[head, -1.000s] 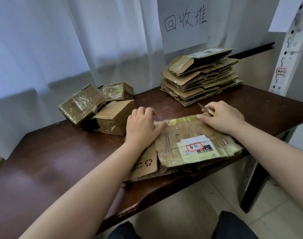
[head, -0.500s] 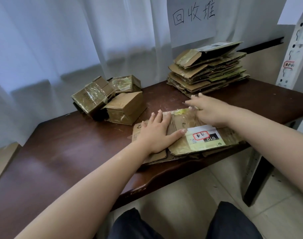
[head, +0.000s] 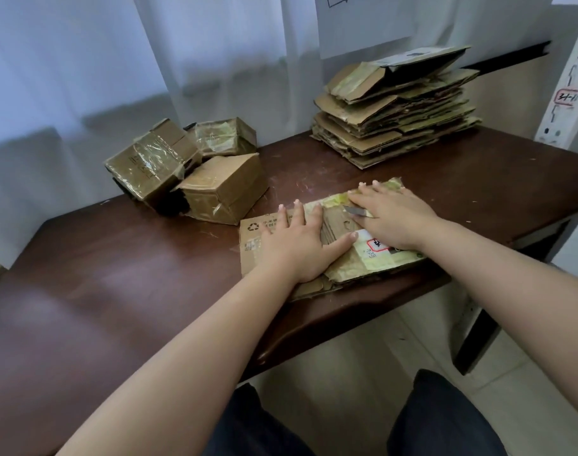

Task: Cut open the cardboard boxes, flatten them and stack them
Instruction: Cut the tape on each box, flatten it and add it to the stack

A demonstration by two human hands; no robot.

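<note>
Behind the work, at the far left of the dark wooden bench (head: 116, 291): three taped boxes (head: 185, 172) still whole, huddled together, wrapped in glossy yellowed tape, one tilted against the others. At the far right, against the wall: a stack of flattened cardboard (head: 396, 116), many layers, edges ragged, the top piece lying askew with a pale label. Above it, on the white curtain (head: 83, 60), a sheet of paper (head: 363, 28) with handwriting cut off by the frame edge. At the right edge, a white perforated post (head: 570, 87) with a small red-outlined tag. Nothing between the flattened box and the stack but bare, scuffed wood with scraps of tape.

At the near edge of the bench, right of centre: a flattened box (head: 347, 258), brown, lying flat, partly overhanging the edge, with a printed recycling mark on its left flap and a white shipping label with red marking on its yellow-taped right part. Left hand (head: 297, 245) spread flat, fingers straight, pressing down on the left half. Right hand (head: 396, 218) likewise flat on the right half, fingers extended, with a small blade (head: 355, 210) showing under the thumb side; how the grip on it lies, cannot tell. Below, dark trousers (head: 445, 416) and pale floor tiles (head: 363, 357).
</note>
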